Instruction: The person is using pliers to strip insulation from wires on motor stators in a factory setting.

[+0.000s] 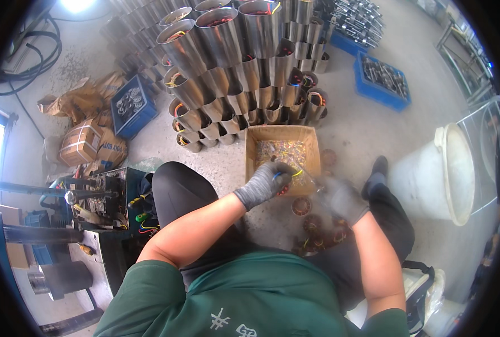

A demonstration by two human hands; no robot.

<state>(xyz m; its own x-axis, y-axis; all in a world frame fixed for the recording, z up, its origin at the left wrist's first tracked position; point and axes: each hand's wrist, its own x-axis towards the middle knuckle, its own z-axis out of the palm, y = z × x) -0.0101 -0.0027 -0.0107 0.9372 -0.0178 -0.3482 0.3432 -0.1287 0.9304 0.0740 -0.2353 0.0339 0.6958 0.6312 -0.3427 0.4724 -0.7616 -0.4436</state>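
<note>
My left hand (265,184), in a grey knitted glove, is closed over the near side of an open cardboard box (254,133). Yellow and blue wires (298,173) stick out from its fingers, and a bit of a reddish wound coil (284,190) shows beneath them. To the right, my right hand (342,200), also gloved, is smeared by motion. Its fingers and anything in them cannot be made out. Small multicoloured wire scraps (283,153) lie in the box. Between my legs, several ring-shaped copper coils (301,206) rest on the floor.
Tall stacks of steel cylinders (219,39) with wires inside stand beyond the box. Blue crates of metal parts (382,78) sit at far right and left (131,106). A big white bucket (432,174) stands right. Left are a workbench (101,247) and a taped carton (81,143).
</note>
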